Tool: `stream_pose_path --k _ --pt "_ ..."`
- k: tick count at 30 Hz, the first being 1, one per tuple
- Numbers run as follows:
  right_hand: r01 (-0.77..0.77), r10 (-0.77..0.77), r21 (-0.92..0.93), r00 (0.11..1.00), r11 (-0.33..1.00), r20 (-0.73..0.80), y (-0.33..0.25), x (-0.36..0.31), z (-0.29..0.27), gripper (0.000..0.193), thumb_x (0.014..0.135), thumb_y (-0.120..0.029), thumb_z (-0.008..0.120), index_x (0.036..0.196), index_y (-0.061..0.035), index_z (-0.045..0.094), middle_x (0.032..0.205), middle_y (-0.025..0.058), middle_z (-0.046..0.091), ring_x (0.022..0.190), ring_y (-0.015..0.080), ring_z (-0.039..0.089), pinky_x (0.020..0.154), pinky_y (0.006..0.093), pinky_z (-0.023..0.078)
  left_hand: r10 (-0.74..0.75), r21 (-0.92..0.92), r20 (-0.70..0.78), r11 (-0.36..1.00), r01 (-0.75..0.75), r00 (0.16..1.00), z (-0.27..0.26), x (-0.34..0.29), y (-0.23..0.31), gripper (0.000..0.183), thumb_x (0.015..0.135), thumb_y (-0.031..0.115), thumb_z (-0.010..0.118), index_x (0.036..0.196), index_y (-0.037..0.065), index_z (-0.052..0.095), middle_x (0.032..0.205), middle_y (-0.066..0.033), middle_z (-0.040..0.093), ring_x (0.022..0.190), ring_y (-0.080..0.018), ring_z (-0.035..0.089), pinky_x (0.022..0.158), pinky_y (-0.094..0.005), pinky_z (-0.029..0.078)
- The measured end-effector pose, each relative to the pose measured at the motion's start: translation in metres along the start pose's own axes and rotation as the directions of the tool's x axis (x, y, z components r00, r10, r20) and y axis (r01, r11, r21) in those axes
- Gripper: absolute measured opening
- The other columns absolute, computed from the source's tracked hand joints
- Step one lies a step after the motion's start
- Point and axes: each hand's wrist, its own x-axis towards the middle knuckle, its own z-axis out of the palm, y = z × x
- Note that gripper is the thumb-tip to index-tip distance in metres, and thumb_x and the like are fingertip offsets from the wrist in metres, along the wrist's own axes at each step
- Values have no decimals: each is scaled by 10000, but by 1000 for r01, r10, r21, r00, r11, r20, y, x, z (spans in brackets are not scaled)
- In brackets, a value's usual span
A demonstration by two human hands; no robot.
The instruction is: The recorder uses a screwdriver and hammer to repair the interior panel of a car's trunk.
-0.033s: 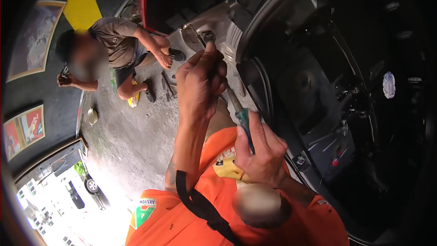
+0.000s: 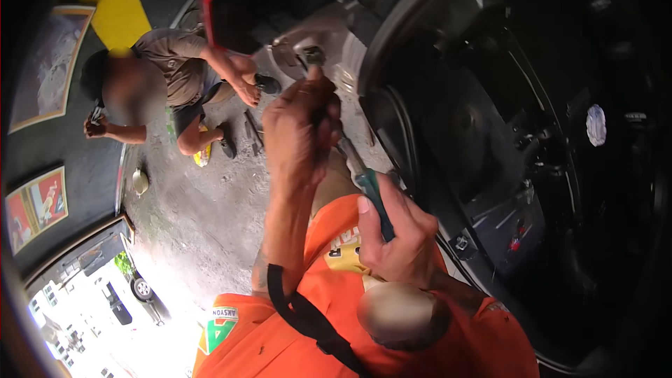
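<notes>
Green-handled tool (image 2: 366, 185) noted just right of frame centre; judged stiff, light, best held by the handle (image 2: 376, 204), where it is gripped by the right hand (image 2: 406, 238). Left hand (image 2: 301, 126) closed at upper centre, its contents hidden.

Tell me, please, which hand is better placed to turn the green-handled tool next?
Probably the right hand: its fingers close around the green handle. The left hand is farther forward, near the metal shaft, whose tip is hidden.
</notes>
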Motion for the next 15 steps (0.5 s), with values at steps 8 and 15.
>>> stream_pose_path --k 8,15 --pt "-691 415 522 720 499 556 20 5 -12 187 971 -178 578 880 -18 605 638 -18 489 560 71 472 524 260 373 36 1 50 999 -36 998 -4 -12 -8 267 1026 282 565 970 22 597 733 -28 577 442 -43 389 400 -186 317" --pt "282 -277 -383 958 880 70 17 -2 -5 398 833 -130 700 1209 -16 637 760 61 593 559 199 609 501 304 495 33 -62 71 998 -29 997 -9 -8 -8 252 1035 265 549 935 36 583 754 -21 567 467 -41 387 425 -183 329"
